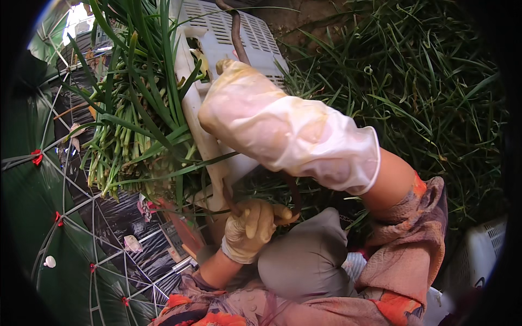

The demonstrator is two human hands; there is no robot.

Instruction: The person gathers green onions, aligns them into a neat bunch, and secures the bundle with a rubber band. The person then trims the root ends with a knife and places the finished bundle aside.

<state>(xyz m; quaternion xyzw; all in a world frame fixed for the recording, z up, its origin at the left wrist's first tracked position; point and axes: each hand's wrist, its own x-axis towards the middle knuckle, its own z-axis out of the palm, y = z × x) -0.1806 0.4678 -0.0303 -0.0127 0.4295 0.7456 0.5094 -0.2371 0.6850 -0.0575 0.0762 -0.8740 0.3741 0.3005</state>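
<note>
My left hand [251, 228], in a pale yellowed rubber glove, is closed around a brown cord [294, 191] in front of my knee. Another stretch of brown cord [236, 32] runs over the slotted side of a white plastic crate [222, 53]. My right hand [244, 98] wears a loose whitish glove and reaches across to the crate's rim. Its fingers are hidden behind the back of the glove, so their grip does not show. Beside the rim lies a thick bundle of long-leaved green vegetables [126, 142], with cut stalk ends toward the lower left.
Loose green leaves [408, 89] cover the ground to the right, with bare soil [301, 20] at the top. Another white slotted crate [477, 248] stands at lower right. Left is a green canopy [36, 195] with a pole frame [110, 258]. My grey-trousered knee [304, 256] is bent below.
</note>
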